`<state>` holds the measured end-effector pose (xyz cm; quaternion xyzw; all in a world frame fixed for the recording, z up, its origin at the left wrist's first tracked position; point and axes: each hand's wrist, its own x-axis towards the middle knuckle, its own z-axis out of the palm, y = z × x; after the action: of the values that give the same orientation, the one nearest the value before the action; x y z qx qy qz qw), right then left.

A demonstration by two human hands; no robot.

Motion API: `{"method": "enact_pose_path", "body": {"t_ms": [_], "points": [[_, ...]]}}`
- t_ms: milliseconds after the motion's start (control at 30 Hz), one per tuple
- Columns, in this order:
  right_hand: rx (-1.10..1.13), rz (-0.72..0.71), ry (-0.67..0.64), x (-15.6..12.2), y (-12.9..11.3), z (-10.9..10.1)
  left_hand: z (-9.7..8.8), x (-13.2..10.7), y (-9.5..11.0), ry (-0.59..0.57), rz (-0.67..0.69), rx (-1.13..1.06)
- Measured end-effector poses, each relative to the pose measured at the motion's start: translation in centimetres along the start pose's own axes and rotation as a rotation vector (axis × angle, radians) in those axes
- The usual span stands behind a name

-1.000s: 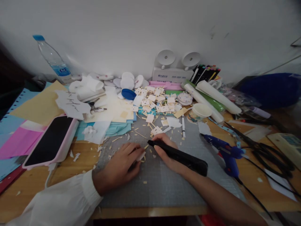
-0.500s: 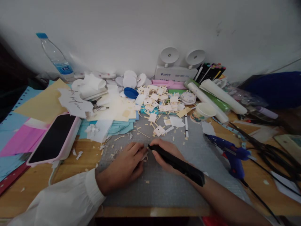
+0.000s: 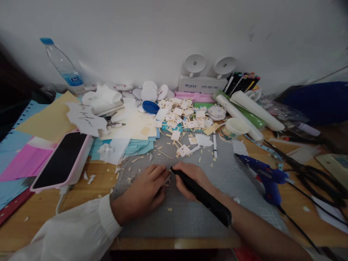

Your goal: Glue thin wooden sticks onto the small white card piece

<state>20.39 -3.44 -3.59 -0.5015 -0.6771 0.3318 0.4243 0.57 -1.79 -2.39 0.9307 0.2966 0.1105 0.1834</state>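
Observation:
My left hand (image 3: 141,192) rests on the grey cutting mat (image 3: 190,217), fingers curled and pinching a small cream paper piece (image 3: 166,180) against the mat. Close beside it, my right hand (image 3: 190,179) is wrapped round a black craft knife (image 3: 202,195). The knife's tip touches the paper piece right at my left fingertips, and its handle runs back along my right forearm. Small cream offcuts lie scattered on the mat around both hands.
A pile of cut cream squares (image 3: 181,117) lies beyond the mat. A phone in a pink case (image 3: 61,159) sits left, a blue glue gun (image 3: 265,175) and black cables (image 3: 320,181) right. A paper cup (image 3: 235,128), white rolls (image 3: 254,107), markers (image 3: 243,82) and a water bottle (image 3: 63,67) stand at the back.
My right hand has drawn the knife slightly left and toward me, its handle swinging lower along my forearm. My left hand stays on the paper piece. The view shifted a little.

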Motion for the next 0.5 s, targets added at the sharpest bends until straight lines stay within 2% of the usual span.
{"method": "enact_pose_path", "body": {"t_ms": [100, 167, 400, 500], "points": [[-0.168, -0.089, -0.146, -0.01, 0.11, 0.05, 0.02, -0.11, 0.01, 0.004, 0.016, 0.011], [-0.236, -0.111, -0.176, 0.00, 0.22, 0.05, 0.01, -0.14, -0.02, 0.004, 0.013, 0.015], [-0.174, -0.058, -0.155, -0.09, 0.21, -0.01, -0.25, -0.07, 0.01, -0.018, -0.013, 0.029], [-0.073, 0.010, -0.144, -0.23, 0.14, -0.01, -0.40, -0.01, 0.13, -0.023, -0.011, 0.044]]}}
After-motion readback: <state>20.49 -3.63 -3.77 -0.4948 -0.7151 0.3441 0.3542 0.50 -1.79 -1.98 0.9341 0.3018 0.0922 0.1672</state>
